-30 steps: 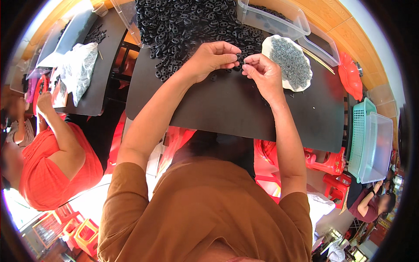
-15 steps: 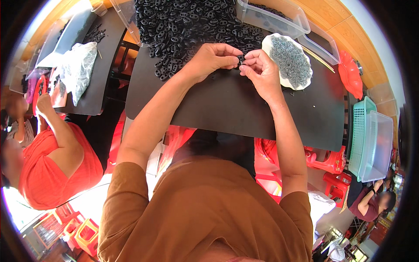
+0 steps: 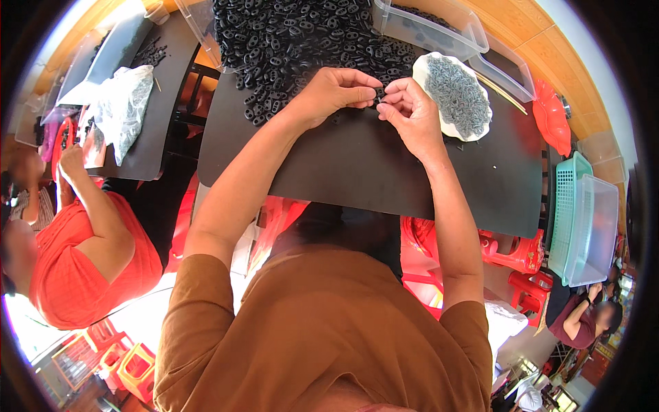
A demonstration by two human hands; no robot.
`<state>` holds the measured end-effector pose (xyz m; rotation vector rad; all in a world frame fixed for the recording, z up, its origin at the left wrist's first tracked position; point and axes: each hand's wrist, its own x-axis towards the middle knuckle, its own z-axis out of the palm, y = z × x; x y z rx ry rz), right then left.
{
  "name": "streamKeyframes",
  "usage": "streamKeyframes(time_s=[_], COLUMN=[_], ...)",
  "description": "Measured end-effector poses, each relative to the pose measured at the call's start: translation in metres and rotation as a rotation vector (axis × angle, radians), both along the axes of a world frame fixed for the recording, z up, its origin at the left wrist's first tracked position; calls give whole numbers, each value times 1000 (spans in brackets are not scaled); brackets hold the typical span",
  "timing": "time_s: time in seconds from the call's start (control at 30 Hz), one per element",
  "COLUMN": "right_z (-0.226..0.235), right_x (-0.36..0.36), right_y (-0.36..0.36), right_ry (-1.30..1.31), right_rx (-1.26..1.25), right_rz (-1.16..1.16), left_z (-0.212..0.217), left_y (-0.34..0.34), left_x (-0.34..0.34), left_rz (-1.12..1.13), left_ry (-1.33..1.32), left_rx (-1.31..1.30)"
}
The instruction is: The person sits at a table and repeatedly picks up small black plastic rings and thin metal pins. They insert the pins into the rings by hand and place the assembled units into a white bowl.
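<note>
Both hands meet above the dark table, fingertips almost touching. My left hand pinches a small black piece, mostly hidden by the fingers. From the other side, my right hand has thumb and forefinger closed at the same piece; whether it grips a second small part is too small to tell. Just beyond the hands spreads a large heap of black oval two-hole pieces. Right of my right hand lies a white scalloped dish full of small grey pieces.
Clear plastic bins stand at the back right, near thin sticks and a red dish. A green basket is at the right. At a left table with a plastic bag, a person in red works.
My hands stay almost where they were, with only tiny finger shifts. The arm of the person in red at the left has moved slightly.
</note>
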<state>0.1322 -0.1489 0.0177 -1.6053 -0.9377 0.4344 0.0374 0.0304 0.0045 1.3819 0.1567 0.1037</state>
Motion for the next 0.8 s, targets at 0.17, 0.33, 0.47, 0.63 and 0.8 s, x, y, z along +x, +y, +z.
streamKeyframes(time_s=[0.17, 0.33, 0.47, 0.63, 0.8], right_z=[-2, 0, 0, -1, 0], right_x=[1, -1, -1, -1, -1], right_y=[0, 0, 0, -1, -1], right_ry=[-12, -17, -19, -19, -16], right_rx=[4, 6, 6, 26, 41], right_rz=[-4, -5, -10, 1, 13], left_z=[1, -1, -3, -3, -8], left_y=[0, 0, 2, 2, 6], left_x=[0, 1, 2, 1, 2], left_rz=[-3, -13, -39, -65, -134], left_ry=[16, 24, 27, 52, 32], left_rx=[-30, -66, -85, -160, -269])
